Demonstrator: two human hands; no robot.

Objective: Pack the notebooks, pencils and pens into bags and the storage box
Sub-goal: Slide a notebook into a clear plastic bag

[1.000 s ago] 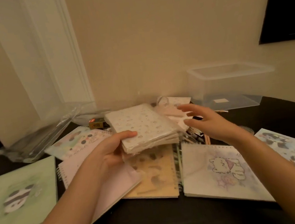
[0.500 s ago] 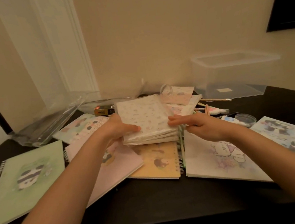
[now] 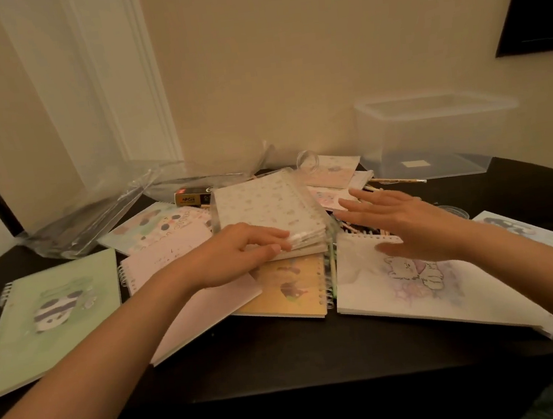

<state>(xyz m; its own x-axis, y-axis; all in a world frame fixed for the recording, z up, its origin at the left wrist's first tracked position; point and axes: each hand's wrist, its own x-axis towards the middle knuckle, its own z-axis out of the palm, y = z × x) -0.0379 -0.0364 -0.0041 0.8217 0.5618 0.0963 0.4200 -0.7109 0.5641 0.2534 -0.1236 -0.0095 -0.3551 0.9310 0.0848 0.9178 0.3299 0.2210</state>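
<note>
Pinches with the left hand point(image 3: 238, 253) the near edge of the clear-wrapped stack of small white patterned spiral notebooks point(image 3: 268, 207), lying atop an orange spiral notebook point(image 3: 291, 287) on the dark counter point(image 3: 285, 356). Holds the right hand point(image 3: 404, 222) open, fingers spread, just right of the stack. Farther back, by the wall: clear plastic storage box point(image 3: 432, 136).

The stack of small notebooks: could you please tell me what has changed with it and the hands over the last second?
The stack of small notebooks came down from mid-air onto the orange notebook. The left hand still holds its near edge. The right hand touched its right side, then drew away to the right, open. The storage box and the green panda notebook stayed put.
</note>
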